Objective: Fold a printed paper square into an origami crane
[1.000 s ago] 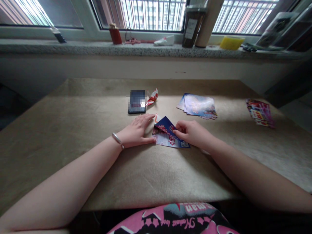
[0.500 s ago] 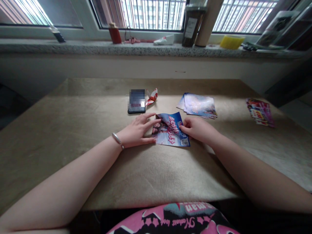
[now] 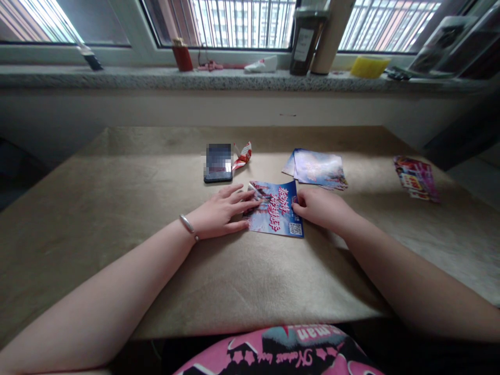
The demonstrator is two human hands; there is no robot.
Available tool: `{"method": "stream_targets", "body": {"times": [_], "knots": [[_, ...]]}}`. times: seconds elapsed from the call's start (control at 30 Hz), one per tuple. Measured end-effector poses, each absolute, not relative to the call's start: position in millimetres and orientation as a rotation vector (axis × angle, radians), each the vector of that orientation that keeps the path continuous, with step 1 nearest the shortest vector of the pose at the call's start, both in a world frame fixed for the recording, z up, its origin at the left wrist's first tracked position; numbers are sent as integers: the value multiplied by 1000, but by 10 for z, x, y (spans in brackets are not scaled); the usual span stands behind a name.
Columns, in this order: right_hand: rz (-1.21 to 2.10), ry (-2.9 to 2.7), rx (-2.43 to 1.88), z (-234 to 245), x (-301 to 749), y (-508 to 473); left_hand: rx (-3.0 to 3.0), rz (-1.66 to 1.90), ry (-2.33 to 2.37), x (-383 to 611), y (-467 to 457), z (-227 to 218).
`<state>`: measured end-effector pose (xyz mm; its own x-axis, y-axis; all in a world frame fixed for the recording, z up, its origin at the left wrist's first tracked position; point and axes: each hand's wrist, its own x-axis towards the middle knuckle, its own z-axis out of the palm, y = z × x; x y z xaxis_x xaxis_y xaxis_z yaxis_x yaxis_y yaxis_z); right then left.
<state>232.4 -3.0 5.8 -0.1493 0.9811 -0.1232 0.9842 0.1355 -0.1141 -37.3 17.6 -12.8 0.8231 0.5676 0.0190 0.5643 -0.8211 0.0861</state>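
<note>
A blue and pink printed leaflet (image 3: 273, 213) with large white-and-red lettering and a QR code lies on the table in front of me. My left hand (image 3: 224, 211), with a silver bangle at its wrist, rests on the leaflet's left edge, fingers spread. At the right edge, my right hand (image 3: 318, 208) pinches the leaflet between thumb and curled fingers. Just beyond it sits a small stack of similar printed sheets (image 3: 320, 167). A dark phone (image 3: 217, 164) lies past my left hand, beside a crumpled red and white wrapper (image 3: 244, 156).
Several colourful cards (image 3: 417, 179) lie fanned at the table's (image 3: 117, 208) right side. Behind the table, a stone windowsill (image 3: 136, 79) carries a red container (image 3: 182, 54), a dark lidded jar (image 3: 307, 41) and a yellow object (image 3: 369, 66).
The leaflet now lies flatter, its buckled middle and upper edge smoothed out. My left hand has shifted slightly down; my right hand keeps its pinch at the right edge.
</note>
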Motion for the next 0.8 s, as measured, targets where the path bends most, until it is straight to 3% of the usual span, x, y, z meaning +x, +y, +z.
{"method": "stream_targets", "body": {"times": [0.33, 0.57, 0.8], "knots": [[75, 2607, 1992, 2, 2299, -54, 2916, 87, 861, -364, 186, -118], [-224, 3289, 1126, -128, 2243, -3, 2935, 277, 676, -350, 184, -119], [-285, 3187, 1224, -149, 2343, 44, 2915, 278, 639, -326, 161, -80]]}}
